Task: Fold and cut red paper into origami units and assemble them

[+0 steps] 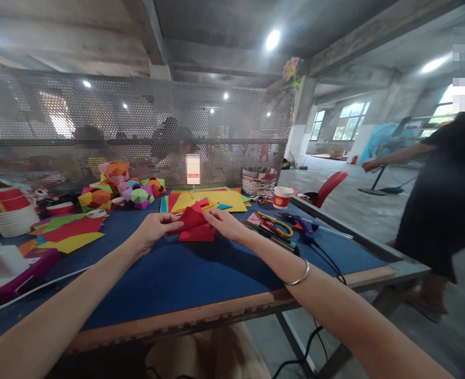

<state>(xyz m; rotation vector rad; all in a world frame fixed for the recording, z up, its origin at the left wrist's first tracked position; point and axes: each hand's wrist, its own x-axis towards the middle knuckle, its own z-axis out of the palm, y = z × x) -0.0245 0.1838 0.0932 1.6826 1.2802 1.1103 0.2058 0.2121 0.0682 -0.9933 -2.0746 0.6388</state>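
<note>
Between my two hands is a folded piece of red paper (192, 218), held just above the blue tabletop (157, 287). My left hand (159, 229) pinches its left edge between thumb and fingers. At its upper right corner, my right hand (223, 222) grips it with closed fingertips. Another red paper piece (196, 235) shows right below the held one; I cannot tell whether the two are joined. Behind them lies a stack of coloured paper (232, 202), yellow on top, with a small blue folded piece (221, 206) on it.
Scissors with yellow handles (282, 226) and a blue glue gun (305, 226) lie right. A paper cup (282, 198) and a woven basket (259, 181) stand behind. Left are folded paper balls (138, 195), stacked cups (11, 213) and a purple power strip (23, 276). A person (440, 173) stands right.
</note>
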